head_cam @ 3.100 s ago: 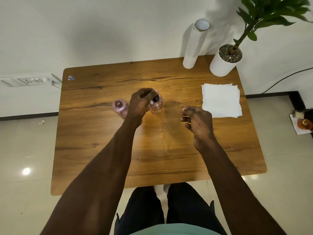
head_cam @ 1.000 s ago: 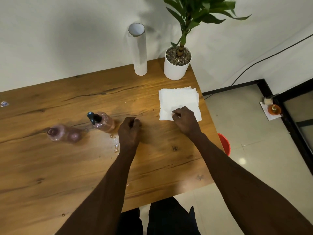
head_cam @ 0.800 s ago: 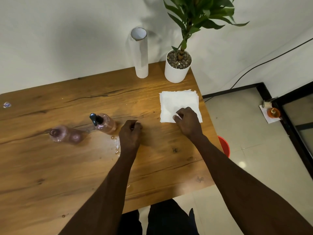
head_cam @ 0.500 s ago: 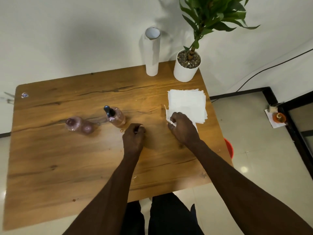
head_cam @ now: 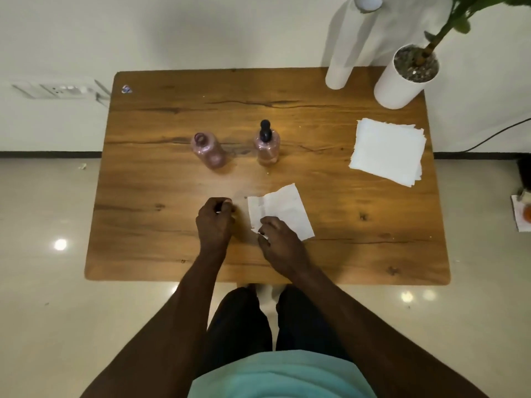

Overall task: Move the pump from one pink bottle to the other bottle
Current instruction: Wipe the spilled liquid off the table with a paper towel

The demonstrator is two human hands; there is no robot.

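Pump (head_cam: 265, 130), black, sits in the neck of the right pink bottle (head_cam: 267, 149), which stands upright near the table's (head_cam: 344, 254) centre. Left pink bottle (head_cam: 208, 150) stands just beside it, apart, with its neck open. Both bottles are well clear of the hands.

Head view: left hand (head_cam: 215, 222) rests on the near table area, fingers curled closed; whether it holds anything cannot be told. Right hand (head_cam: 280, 242) pinches the near-left corner of 1 paper sheet (head_cam: 283, 209) lying flat. A paper stack (head_cam: 388, 152) lies at the right. A white tube (head_cam: 347, 50) and a potted plant (head_cam: 402, 79) stand at the far right.
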